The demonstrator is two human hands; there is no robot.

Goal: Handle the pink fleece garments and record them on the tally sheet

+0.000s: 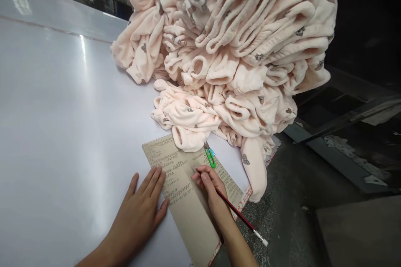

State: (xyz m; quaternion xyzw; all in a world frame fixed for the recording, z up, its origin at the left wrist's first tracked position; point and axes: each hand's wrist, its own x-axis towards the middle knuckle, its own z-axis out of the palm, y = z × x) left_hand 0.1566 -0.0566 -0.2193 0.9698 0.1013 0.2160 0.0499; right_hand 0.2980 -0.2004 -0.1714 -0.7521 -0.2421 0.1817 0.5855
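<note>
- A pile (232, 50) of clothes sits on the table (62, 133), at the back.
- A card (184, 200) lies in front of the pile.
- Snips (210, 156) lie on the card.
- The left hand (138, 212) is on the card.
- The right hand (209, 185) is on it too, with a pencil (238, 212).
- The floor (282, 200) is to the right.

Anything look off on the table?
Yes: a pale pink fleece sleeve or leg droops over the edge of the white table, and the handwritten cardboard sheet overhangs that edge too, so both look poorly supported there.
</note>
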